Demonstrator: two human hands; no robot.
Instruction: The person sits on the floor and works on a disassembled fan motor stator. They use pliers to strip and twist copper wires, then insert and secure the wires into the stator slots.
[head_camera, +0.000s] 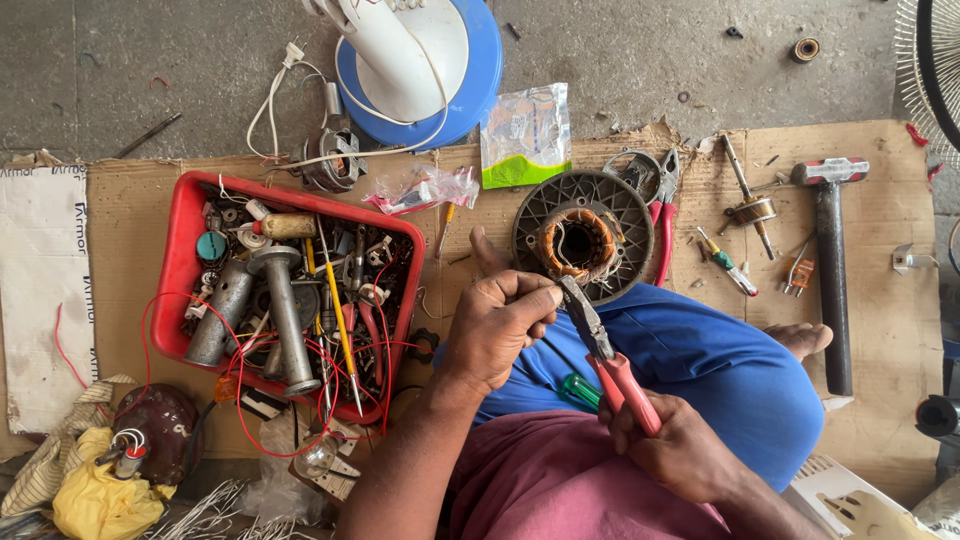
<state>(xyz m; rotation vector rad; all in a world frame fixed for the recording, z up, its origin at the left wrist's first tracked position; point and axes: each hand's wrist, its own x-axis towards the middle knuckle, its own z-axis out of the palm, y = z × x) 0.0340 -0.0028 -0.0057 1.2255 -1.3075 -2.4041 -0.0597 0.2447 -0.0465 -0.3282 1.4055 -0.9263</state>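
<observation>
My right hand (672, 446) grips the red handles of a pair of pliers (606, 349), whose dark jaws point up and left towards my left hand. My left hand (500, 325) has its fingers pinched together at the plier jaws, holding something too small to make out. Just beyond the hands, a round dark fan motor housing (543, 205) with a copper-wound stator lies on the cardboard. A green-handled screwdriver (581, 392) rests on my blue trouser leg under the pliers.
A red tray (180, 262) of tools, wires and metal parts sits at left. A hammer (832, 265), small screwdrivers (727, 262), red-handled cutters (663, 215) and a shaft (746, 200) lie at right. A blue-and-white fan base (420, 60) stands behind; a plastic packet (525, 135) is beside it.
</observation>
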